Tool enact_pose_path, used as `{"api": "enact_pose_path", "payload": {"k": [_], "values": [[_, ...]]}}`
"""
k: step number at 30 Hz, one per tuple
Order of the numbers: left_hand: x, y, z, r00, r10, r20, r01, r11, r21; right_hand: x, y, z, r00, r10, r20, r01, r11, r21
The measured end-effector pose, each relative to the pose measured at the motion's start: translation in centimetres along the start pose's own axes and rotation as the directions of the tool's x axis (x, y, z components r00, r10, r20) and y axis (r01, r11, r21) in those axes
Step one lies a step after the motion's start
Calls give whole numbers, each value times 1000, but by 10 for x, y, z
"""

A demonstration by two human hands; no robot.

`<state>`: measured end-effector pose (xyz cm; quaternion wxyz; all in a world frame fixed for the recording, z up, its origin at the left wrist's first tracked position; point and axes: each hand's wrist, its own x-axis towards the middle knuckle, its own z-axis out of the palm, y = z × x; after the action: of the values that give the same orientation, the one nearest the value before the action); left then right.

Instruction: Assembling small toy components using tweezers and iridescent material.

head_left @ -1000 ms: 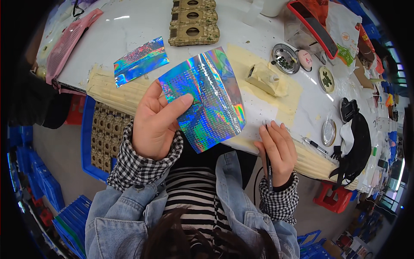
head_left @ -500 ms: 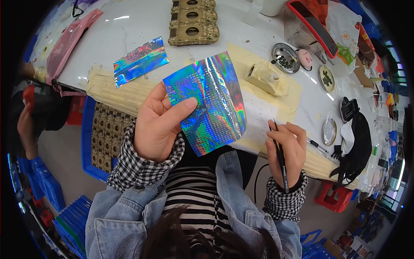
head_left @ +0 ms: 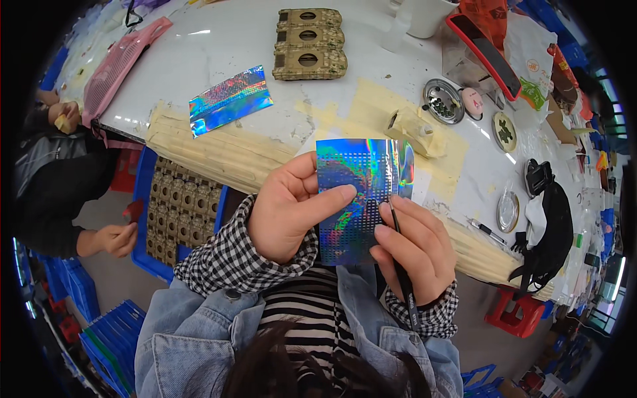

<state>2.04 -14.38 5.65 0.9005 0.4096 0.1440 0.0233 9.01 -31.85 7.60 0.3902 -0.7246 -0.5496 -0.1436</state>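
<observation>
A shiny holographic sheet (head_left: 342, 225) with rows of tiny marks stands tilted up in front of me. My left hand (head_left: 282, 212) grips it by its left side, thumb across the front and fingers behind. Black tweezers (head_left: 405, 285) lie in my right hand (head_left: 424, 252), their tips against the sheet's right part. Whether the tips pinch one of the tiny pieces is too small to tell. Another holographic sheet (head_left: 232, 111) lies flat on the table, left of a stack of joined camouflage-patterned pieces (head_left: 308, 63) with round openings.
A tape-covered block (head_left: 413, 132), a round metal dish (head_left: 452, 93) with dark bits and a red-cased phone (head_left: 488, 60) are at right. Blue crate (head_left: 141, 219) at lower left holds more camouflage pieces. A co-worker's hand (head_left: 116, 239) is beside it. Red stool (head_left: 511, 313) stands lower right.
My left hand has brought the sheet lower, to the right and more upright. My right hand has moved left, taking the tweezer tips to the sheet. A co-worker's hand has come near the crate.
</observation>
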Motion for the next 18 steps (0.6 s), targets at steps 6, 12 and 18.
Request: {"api": "enact_pose_path", "payload": {"k": [6,12,18], "values": [[0,-2,0,1000,-1,19,1,1000,3,-4,2,9,1000,-16,-2,16,999,-41],[-1,-3,1,1000,-11,14,11,1000,-16,-4,2,10,1000,-13,-2,13,999,-34],[-1,-3,1,1000,-5,12,5,1000,-25,-5,1,10,1000,-12,14,12,999,-30]]}}
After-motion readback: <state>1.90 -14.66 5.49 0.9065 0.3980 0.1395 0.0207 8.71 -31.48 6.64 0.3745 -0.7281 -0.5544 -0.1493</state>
